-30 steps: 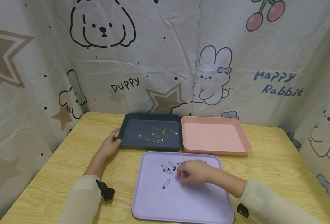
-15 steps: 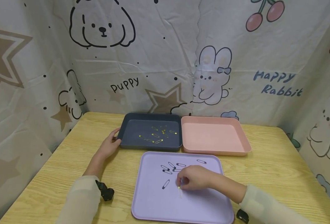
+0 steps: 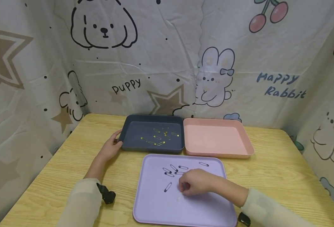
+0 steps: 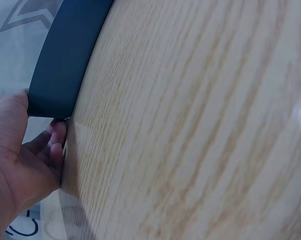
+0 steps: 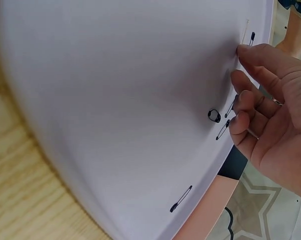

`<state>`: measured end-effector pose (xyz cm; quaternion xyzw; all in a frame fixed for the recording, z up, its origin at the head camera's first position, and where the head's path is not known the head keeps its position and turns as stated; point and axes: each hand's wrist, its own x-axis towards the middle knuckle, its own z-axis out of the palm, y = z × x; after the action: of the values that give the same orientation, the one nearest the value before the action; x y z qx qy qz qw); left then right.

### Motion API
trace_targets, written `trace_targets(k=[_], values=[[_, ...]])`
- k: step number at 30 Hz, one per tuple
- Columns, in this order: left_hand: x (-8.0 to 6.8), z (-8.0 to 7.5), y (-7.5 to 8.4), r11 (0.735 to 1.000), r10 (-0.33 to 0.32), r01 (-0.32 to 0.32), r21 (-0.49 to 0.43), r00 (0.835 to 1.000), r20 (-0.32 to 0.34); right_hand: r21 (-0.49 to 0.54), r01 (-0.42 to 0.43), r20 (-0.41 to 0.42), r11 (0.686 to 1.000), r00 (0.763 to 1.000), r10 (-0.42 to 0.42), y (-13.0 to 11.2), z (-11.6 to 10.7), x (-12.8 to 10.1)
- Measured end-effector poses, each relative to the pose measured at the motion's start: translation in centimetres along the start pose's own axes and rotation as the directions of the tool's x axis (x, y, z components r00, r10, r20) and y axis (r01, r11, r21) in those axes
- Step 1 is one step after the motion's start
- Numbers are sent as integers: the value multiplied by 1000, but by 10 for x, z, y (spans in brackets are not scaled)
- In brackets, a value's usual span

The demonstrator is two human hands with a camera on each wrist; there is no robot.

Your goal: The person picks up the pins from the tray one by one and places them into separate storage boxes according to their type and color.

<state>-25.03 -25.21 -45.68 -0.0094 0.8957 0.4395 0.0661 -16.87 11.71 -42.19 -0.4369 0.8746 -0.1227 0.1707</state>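
Note:
My right hand pinches a thin gold safety pin between thumb and index finger, low over the lilac tray. The fingers hide the pin's head. Beyond that hand lie several black-headed safety pins, including one apart at the left and one at the far right. My left hand holds the left end of the dark blue tray, thumb at its wall and fingers curled by its base in the left wrist view. Several gold safety pins lie inside that dark tray.
A pink tray stands against the dark tray's right side, behind the lilac one. All three trays stand on a wooden table. A printed cloth hangs close behind and at both sides.
My right hand has come slightly nearer and taken hold of the gold safety pin, which has swung from upright toward a slant in its fingers. My left hand has stayed put.

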Motion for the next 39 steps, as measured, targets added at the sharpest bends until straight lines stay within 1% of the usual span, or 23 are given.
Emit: trace_targets(k=[6,10,14,20,23,29,34,37,39], values=[[0,-1,0,1000,-6,6,6,1000,-7,-4,-2,-31,1000,1000,1,0,3,1],[0,-1,1,1000,-11,11,0,1000,-10,34,-20,-48,999,999,22,4,1,1],[-1,-1,1,1000,-9,9,2,1000,-10,102,-56,-72,993,995,63,9,-9,3],[-1,-2,1,1000,-6,6,0,1000,-8,192,-104,-118,976,985,128,19,-30,11],[-2,-1,1,1000,-3,3,-4,1000,-10,223,-118,-150,968,977,154,26,-40,17],[-2,1,1,1000,0,0,-4,1000,-9,282,-134,-230,950,952,202,39,-56,31],[-1,1,-1,1000,-4,4,-3,1000,-8,331,-185,-243,925,931,273,49,-64,49],[0,0,-2,1000,1,-1,2,1000,-10,333,-184,-258,925,926,277,55,-68,63],[0,0,-3,1000,1,-1,1,1000,-14,326,-165,-275,931,926,260,58,-71,72]])
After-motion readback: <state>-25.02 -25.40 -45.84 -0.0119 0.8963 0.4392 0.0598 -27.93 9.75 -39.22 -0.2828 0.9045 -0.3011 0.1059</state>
